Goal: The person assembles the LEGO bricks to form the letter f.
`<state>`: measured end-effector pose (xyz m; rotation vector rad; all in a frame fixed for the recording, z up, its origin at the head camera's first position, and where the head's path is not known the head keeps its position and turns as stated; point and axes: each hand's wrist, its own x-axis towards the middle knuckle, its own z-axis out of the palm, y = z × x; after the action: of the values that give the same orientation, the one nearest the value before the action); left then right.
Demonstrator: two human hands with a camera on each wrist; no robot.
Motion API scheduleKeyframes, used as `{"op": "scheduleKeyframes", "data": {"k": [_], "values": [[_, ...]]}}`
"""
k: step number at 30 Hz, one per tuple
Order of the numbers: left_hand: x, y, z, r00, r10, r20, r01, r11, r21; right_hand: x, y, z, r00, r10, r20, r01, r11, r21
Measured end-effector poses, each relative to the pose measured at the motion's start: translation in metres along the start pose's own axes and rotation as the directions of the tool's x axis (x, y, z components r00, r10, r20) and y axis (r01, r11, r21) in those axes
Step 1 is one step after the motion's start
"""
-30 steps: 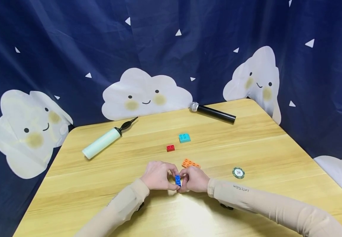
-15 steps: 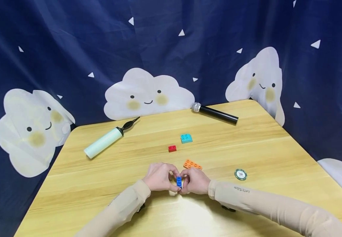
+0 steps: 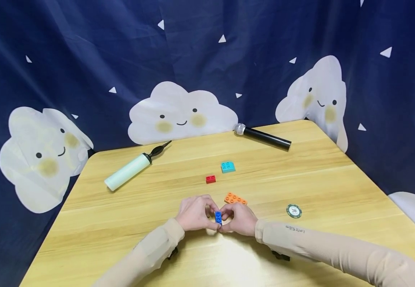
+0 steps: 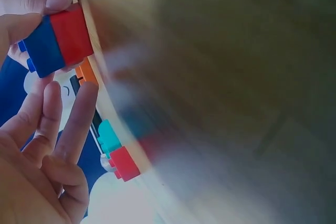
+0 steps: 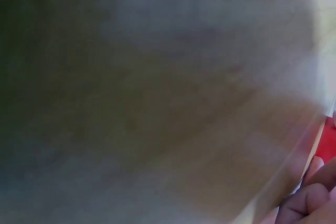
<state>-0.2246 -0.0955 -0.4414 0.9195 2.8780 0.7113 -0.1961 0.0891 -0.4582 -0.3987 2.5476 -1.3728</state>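
Both hands meet near the table's front middle around a blue toy brick (image 3: 218,217) that sits joined on a red brick (image 4: 72,32), as the left wrist view shows. My left hand (image 3: 195,213) pinches the blue brick between thumb and finger, its other fingers stretched out. With its thumb over the red brick's edge, my right hand (image 3: 242,219) grips that lower brick from the other side. In the right wrist view only a corner of the red brick (image 5: 328,142) and some fingers show. Just behind the right hand lies an orange brick (image 3: 234,198), partly covered.
A second, small red brick (image 3: 210,179) and a turquoise brick (image 3: 228,166) lie farther back. To the right is a poker chip (image 3: 294,211) marked 20. A pale hand pump (image 3: 128,172) lies at left, a black microphone (image 3: 265,137) at the far edge.
Hands and bricks stay together in nearly the same spot, with slight shifts of the fingers and a small turn of the blue brick. The whole head view has drifted a little.
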Motion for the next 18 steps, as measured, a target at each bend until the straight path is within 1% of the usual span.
{"op": "scheduleKeyframes", "data": {"k": [5,8,12,15,18], "values": [[0.0013,0.0018,0.0011,1.0,0.012,-0.012,-0.011,1.0,0.028,0.0008,0.0009,-0.0006,1.0,0.031,0.008,-0.031,0.999,0.016],[0.0012,0.0017,0.0025,1.0,0.009,-0.017,-0.009,1.0,0.027,-0.0002,0.0003,0.0002,0.998,0.061,0.009,-0.061,0.997,0.053],[0.0009,0.0009,0.0034,1.0,0.004,-0.018,-0.004,1.0,0.012,-0.0027,-0.0013,0.002,0.996,0.084,-0.002,-0.083,0.992,0.092],[0.0012,0.0001,0.003,1.0,-0.011,-0.004,0.011,1.0,-0.01,-0.0038,-0.0021,0.0026,0.995,0.094,-0.014,-0.092,0.991,0.099],[0.0013,0.0001,0.0019,0.999,-0.026,0.025,0.027,0.999,-0.032,-0.0039,-0.003,0.0027,0.993,0.114,-0.012,-0.112,0.988,0.105]]}}
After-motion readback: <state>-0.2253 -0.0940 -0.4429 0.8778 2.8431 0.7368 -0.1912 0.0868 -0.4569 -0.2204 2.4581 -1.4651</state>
